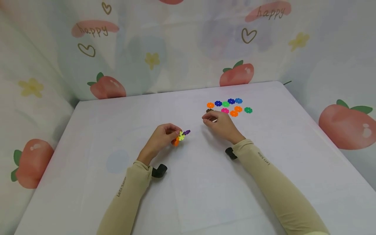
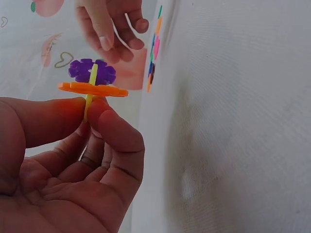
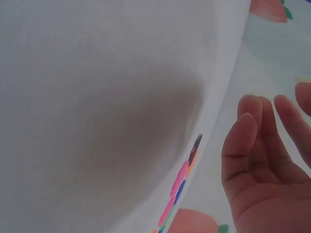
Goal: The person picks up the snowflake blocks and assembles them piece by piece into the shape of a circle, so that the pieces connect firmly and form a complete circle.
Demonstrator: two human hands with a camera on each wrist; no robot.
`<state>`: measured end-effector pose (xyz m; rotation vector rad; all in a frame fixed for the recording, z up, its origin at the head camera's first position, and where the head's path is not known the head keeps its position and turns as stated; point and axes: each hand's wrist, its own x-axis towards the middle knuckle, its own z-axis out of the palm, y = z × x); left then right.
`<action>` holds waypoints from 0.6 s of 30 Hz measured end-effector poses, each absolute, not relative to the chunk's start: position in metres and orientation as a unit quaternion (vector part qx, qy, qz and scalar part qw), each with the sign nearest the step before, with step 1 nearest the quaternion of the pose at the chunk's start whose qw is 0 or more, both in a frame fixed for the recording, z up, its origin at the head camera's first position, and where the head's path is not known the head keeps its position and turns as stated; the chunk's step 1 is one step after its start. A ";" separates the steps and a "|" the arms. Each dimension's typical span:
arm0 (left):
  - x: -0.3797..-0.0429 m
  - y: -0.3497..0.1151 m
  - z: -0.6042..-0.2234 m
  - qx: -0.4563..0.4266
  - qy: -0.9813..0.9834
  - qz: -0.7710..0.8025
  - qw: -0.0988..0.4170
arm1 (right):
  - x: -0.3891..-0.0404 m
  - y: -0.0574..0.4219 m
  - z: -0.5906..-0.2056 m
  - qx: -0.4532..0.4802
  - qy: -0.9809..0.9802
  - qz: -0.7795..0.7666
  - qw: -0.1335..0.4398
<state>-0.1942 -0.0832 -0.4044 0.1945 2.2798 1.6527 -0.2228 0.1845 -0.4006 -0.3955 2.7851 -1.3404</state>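
The left hand (image 1: 161,137) has its grip clamped on a yellow snowflake disc (image 1: 181,136), interlocked with an orange disc (image 1: 176,142) and a purple disc (image 1: 186,132), above the desk (image 1: 191,189). The right hand (image 1: 221,124), fingertips apart, hangs near a dark brown disc (image 1: 209,110) beside other loose discs (image 1: 225,111).

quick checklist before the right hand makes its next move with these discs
1. Left hand has a grip: ok, it pinches the yellow disc.
2. Orange disc and purple disc joined to the yellow one: ok.
3. Those joints tight: cannot tell.
4. Right hand free: ok, it holds nothing.
5. Loose discs nearby: ok, spread just beyond the right hand.
6. Dark disc fully visible from the head: not ok, the right hand partly covers it.
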 end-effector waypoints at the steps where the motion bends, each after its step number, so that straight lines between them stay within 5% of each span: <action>1: -0.194 -0.084 -0.405 0.071 0.796 0.580 0.159 | -0.225 0.188 -0.401 -0.118 0.896 -0.429 0.014; 18: -0.195 -0.088 -0.407 0.087 0.797 0.576 0.161 | -0.246 0.251 -0.402 -0.006 0.914 -0.405 0.003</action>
